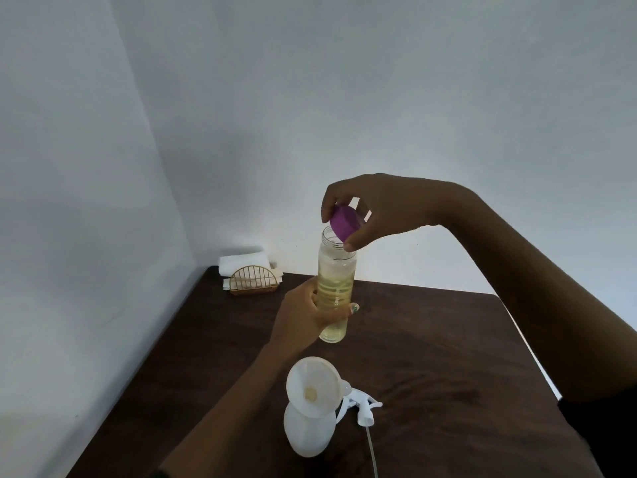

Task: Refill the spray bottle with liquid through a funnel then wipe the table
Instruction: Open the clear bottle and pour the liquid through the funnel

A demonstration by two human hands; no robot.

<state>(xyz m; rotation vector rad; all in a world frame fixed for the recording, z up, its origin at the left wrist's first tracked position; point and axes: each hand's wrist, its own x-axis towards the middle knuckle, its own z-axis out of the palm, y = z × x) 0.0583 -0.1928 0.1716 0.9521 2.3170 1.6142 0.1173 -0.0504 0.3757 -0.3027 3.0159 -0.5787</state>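
Left hand grips bottle — right hand pinches purple cap; funnel near.

We count two hands, left hand and right hand; two bottles, one clear bottle, one white spray bottle; one purple cap, funnel, spray head, napkin holder at the tabletop's far left corner.

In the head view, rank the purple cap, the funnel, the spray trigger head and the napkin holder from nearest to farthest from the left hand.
From the left hand:
1. Funnel, just below, seated in the white bottle.
2. Purple cap, above, in the right hand.
3. Spray trigger head, lower right, lying on the table; close to 2.
4. Napkin holder, far left corner.
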